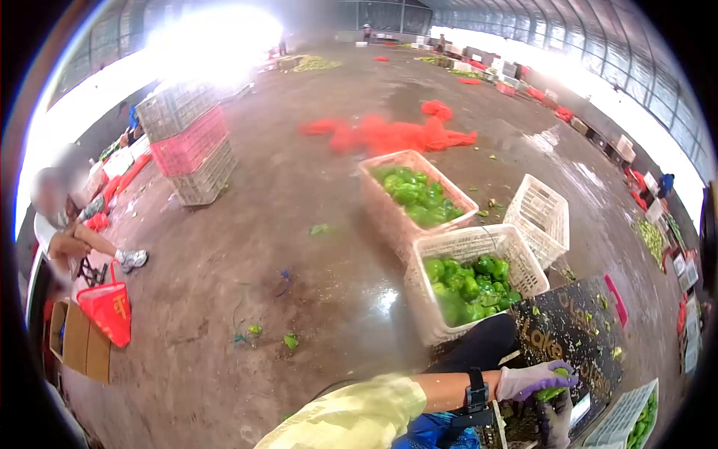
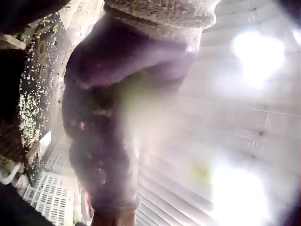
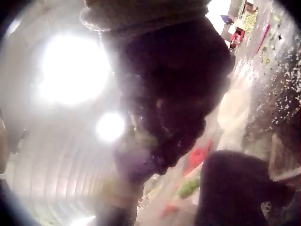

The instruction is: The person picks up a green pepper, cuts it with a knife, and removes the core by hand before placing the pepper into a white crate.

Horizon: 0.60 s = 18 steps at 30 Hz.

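A green pepper (image 1: 550, 393) is between two gloved hands at the lower right of the head view. My left hand (image 1: 535, 379), in a grey and purple glove, grips it from above with curled fingers. Just below, my right hand (image 1: 555, 423) holds its underside, partly hidden by the pepper and the left hand. The left wrist view shows the left hand (image 2: 131, 56) above the right hand (image 2: 103, 165), with blurred green between them. Dark in the right wrist view, the right hand (image 3: 174, 75) has its fingers bent; the pepper is mostly hidden there.
A dark board (image 1: 572, 337) strewn with pale bits lies beside the hands. Two crates of green peppers (image 1: 479, 243) (image 1: 381, 202) and a tilted white crate (image 1: 538, 217) stand beyond; another crate (image 1: 617, 426) is lower right. A seated person (image 1: 63, 224) and stacked crates (image 1: 191, 150) are left.
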Each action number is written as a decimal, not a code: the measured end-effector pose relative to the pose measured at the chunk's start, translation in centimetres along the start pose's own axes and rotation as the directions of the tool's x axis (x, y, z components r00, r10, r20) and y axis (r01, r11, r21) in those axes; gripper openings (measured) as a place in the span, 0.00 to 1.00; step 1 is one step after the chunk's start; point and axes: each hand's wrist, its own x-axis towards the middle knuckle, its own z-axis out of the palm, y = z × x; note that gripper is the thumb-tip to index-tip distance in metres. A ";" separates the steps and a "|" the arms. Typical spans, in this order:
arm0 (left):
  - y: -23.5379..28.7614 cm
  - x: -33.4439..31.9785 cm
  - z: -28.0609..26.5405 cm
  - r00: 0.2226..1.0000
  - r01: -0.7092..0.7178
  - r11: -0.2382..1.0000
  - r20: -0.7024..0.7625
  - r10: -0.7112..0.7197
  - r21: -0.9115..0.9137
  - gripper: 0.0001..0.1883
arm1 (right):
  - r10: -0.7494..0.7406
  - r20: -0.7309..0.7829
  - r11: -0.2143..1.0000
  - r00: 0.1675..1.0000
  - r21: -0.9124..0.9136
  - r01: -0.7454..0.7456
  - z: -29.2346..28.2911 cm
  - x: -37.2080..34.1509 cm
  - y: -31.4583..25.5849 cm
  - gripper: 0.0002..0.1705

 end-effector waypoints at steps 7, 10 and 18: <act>-5.7 3.2 -3.6 0.790 -0.600 0.413 0.426 0.441 0.685 0.46 | -0.231 -0.272 0.932 0.934 0.213 0.293 -0.6 2.7 7.6 0.27; -7.5 5.1 -3.0 0.912 -0.404 0.825 0.240 0.332 0.395 0.43 | -0.247 -0.324 0.949 0.913 0.110 0.295 -0.9 2.5 8.5 0.25; -7.2 8.4 -0.7 0.955 0.051 0.960 -0.269 -0.128 -0.276 0.27 | -0.308 -0.667 0.948 0.678 -0.271 0.165 -0.6 4.1 11.1 0.16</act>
